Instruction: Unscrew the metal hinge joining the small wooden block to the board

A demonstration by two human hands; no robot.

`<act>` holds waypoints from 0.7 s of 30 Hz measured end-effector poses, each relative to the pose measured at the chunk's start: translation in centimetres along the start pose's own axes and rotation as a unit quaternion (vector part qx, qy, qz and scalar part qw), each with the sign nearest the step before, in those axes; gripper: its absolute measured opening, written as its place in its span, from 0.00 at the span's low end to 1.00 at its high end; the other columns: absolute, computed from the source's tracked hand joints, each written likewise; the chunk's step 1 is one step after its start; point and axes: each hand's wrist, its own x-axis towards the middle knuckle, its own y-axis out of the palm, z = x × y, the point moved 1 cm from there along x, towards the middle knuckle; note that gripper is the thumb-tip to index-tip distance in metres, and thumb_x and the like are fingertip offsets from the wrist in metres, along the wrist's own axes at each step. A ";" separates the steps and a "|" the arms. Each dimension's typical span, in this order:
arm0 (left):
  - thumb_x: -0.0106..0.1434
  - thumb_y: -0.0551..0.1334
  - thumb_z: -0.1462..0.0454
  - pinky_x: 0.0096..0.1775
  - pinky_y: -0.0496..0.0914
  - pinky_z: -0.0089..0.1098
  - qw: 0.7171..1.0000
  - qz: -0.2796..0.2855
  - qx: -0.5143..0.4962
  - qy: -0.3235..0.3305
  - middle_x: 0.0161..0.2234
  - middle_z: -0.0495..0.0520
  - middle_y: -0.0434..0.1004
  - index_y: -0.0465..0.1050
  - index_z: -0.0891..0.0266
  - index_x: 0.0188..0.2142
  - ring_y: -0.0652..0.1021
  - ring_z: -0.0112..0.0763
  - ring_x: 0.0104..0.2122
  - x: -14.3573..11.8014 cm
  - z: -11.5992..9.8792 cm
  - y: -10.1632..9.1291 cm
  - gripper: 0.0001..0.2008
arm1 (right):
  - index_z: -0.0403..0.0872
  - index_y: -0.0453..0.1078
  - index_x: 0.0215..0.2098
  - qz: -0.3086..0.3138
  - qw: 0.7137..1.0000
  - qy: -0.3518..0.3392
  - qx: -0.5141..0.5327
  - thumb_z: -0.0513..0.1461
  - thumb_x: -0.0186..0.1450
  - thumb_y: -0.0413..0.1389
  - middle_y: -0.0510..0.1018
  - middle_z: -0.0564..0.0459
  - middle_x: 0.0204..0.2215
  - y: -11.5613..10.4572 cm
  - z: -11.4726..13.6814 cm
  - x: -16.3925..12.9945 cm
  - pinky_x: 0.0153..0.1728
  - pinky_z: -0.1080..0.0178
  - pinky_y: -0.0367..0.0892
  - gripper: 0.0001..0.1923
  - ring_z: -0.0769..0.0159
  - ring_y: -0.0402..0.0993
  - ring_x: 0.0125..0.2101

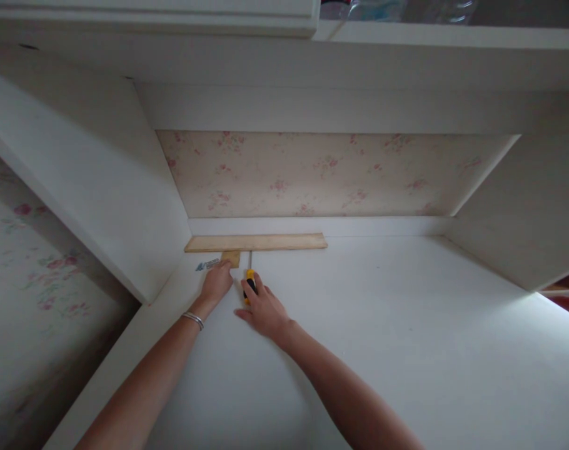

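Note:
A long, thin wooden strip [256, 242] lies on the white surface along the back. Just in front of it is a small flat brown wooden piece [231, 258], its near edge pinched in the fingers of my left hand [217, 280]. My right hand [266, 307] is on the yellow and black handle of a screwdriver [251, 275], fingers over the handle and thumb stuck out to the left. The screwdriver's shaft points at the strip. Small metal pieces [207, 265], too small to name, lie left of the wooden piece.
White side panels stand at the left [92, 162] and right [514, 200]. A cabinet [172, 59] overhangs the white surface [359, 350]. Floral wallpaper [312, 175] covers the back wall. Clear plastic containers [378, 9] sit on the shelf at the top.

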 end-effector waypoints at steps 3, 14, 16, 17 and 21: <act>0.59 0.47 0.76 0.52 0.64 0.32 0.999 -0.036 -0.010 0.016 0.52 0.63 0.71 0.69 0.68 0.49 0.71 0.37 0.52 -0.9 -0.4 -0.2 0.22 | 0.49 0.49 0.64 -0.010 1.000 -0.020 0.010 0.50 0.62 0.55 0.46 0.39 0.65 -1.4 0.0 -2.3 0.52 0.55 0.62 0.36 0.52 0.62 0.55; 0.65 0.49 0.50 0.29 0.63 0.29 0.979 -0.044 -0.177 -0.088 0.24 0.48 0.73 0.65 0.57 0.25 0.73 0.30 0.25 -9.4 -5.7 -3.0 0.20 | 0.47 0.60 0.21 -0.082 0.971 0.169 0.150 0.47 0.66 0.47 0.62 0.59 0.16 -4.4 -4.9 -10.8 0.22 0.68 0.51 0.19 0.73 0.57 0.19; 0.65 0.46 0.47 0.25 0.59 0.29 0.972 -0.013 -0.222 -0.079 0.18 0.47 0.66 0.59 0.58 0.20 0.68 0.28 0.20 -11.1 -7.6 -3.2 0.24 | 0.47 0.55 0.16 -0.078 0.959 0.197 0.186 0.49 0.66 0.47 0.54 0.61 0.13 -3.9 -5.5 -11.7 0.20 0.68 0.46 0.24 0.74 0.50 0.17; 0.64 0.46 0.46 0.25 0.58 0.28 0.966 0.004 -0.250 -0.067 0.16 0.47 0.63 0.57 0.58 0.19 0.66 0.27 0.19 -11.8 -8.6 -3.2 0.25 | 0.46 0.53 0.15 -0.071 0.958 0.193 0.198 0.50 0.66 0.47 0.52 0.61 0.13 -3.7 -5.6 -12.0 0.19 0.68 0.45 0.25 0.75 0.48 0.17; 0.64 0.47 0.46 0.25 0.54 0.29 0.922 0.095 -0.374 -0.016 0.16 0.46 0.55 0.52 0.60 0.18 0.61 0.26 0.20 -13.7 -12.1 -2.4 0.25 | 0.46 0.51 0.14 -0.041 0.964 0.133 0.227 0.50 0.64 0.49 0.50 0.61 0.13 -3.4 -5.4 -12.7 0.18 0.68 0.43 0.25 0.76 0.45 0.17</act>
